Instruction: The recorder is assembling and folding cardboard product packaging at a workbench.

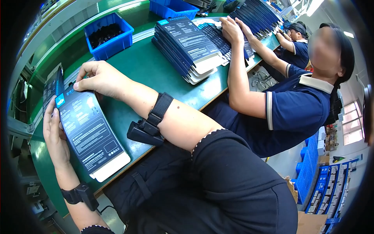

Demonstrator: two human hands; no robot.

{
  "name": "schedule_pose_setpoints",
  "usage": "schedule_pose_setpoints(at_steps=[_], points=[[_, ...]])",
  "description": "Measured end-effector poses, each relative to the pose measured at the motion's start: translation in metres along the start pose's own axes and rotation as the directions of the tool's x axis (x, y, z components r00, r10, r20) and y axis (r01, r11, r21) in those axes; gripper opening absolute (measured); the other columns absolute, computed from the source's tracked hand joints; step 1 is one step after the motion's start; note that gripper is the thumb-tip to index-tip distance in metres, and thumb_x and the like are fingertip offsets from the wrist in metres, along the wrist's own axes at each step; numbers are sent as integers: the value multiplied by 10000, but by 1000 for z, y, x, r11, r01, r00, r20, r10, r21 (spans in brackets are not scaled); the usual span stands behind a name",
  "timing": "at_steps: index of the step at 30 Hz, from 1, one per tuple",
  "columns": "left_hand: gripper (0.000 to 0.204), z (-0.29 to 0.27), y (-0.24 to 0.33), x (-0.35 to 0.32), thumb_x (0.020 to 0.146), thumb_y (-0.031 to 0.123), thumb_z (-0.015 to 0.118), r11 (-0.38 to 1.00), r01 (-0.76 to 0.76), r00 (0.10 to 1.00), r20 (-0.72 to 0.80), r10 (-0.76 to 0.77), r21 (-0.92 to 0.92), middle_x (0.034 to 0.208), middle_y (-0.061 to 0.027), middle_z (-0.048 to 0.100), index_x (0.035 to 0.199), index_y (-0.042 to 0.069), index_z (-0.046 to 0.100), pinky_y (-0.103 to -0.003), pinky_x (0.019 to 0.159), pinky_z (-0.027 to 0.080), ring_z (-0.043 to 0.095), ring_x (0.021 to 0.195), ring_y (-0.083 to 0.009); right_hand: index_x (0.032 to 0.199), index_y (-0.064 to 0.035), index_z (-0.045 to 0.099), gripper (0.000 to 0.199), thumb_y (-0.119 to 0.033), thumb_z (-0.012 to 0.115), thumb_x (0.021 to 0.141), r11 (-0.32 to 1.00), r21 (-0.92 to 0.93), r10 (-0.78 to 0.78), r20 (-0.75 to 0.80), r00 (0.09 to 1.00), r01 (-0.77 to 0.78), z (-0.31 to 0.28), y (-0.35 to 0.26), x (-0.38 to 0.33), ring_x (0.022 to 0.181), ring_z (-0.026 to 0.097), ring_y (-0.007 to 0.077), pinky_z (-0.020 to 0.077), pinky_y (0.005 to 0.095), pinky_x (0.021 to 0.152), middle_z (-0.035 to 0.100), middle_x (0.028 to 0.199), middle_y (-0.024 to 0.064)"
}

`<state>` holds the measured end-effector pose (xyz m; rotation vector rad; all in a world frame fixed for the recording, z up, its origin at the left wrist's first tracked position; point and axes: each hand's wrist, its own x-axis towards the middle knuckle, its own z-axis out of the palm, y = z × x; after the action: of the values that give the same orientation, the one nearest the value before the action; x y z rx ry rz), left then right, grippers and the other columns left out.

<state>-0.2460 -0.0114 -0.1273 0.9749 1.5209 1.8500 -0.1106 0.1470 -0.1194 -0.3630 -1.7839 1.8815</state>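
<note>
Carton: flat dark carton (91, 128), printed face up, on the near side of the blue bin (113, 46) holding small dark parts, above the green surface (144, 68); can't tell if it touches down
Carton axis: long, slanting; top end toward the blue bin, white flap (111, 167) end pointing away from it, toward the person and a bit right
Left hand (55, 134): fingers grasping the carton by its long left edge, tips over the printed face; carton lies to the right of them
Right hand (103, 80): thumb at the top end, other fingers bent; clamped on the carton or on something small there, can't tell; carton runs from them toward the person
Nearer hand: neither, both at the carton; right at the end closest to the blue bin, left along the side
Carton stack (191, 41): right of the blue bin, dark cartons with pale flaps
Left pile (51, 86): dark packs, left of the blue bin
Second bin (165, 11): blue too, right of and beyond the blue bin
Co-worker hand (232, 31): well right of the blue bin, past the stack
</note>
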Motion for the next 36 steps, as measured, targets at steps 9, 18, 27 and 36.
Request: schedule_pose_setpoints(at_steps=[9,18,27,36], points=[[365,0,4,-2,907,192,512,997,14,998,62,-19,79,794,53,570,1237,38,475,-121,537,334,464,630,27,880,-17,633,156,-132,663,779,979,11,-203,45,978,202,3,14,9,720,571,88,461,224,648,618,774,44],[321,-4,-2,0,918,195,504,990,2,995,103,-17,144,640,47,515,1197,38,476,-137,421,320,422,487,6,834,-11,631,135,-135,657,786,982,-39,-184,66,981,187,0,14,9,766,566,99,458,243,698,617,799,40],[368,2,1,0,918,217,506,998,32,998,47,-35,61,823,23,577,1237,37,467,-132,584,409,519,666,-2,897,5,601,180,-148,638,809,981,104,-164,16,986,161,6,14,8,780,568,104,457,243,702,614,818,64],[433,-15,-9,-1,920,254,508,994,102,989,106,-105,34,1067,-43,577,1252,-18,451,-217,834,413,543,947,-90,948,-5,553,178,-154,583,855,943,106,-245,-414,876,314,-4,24,23,762,534,105,441,250,685,577,825,56]])
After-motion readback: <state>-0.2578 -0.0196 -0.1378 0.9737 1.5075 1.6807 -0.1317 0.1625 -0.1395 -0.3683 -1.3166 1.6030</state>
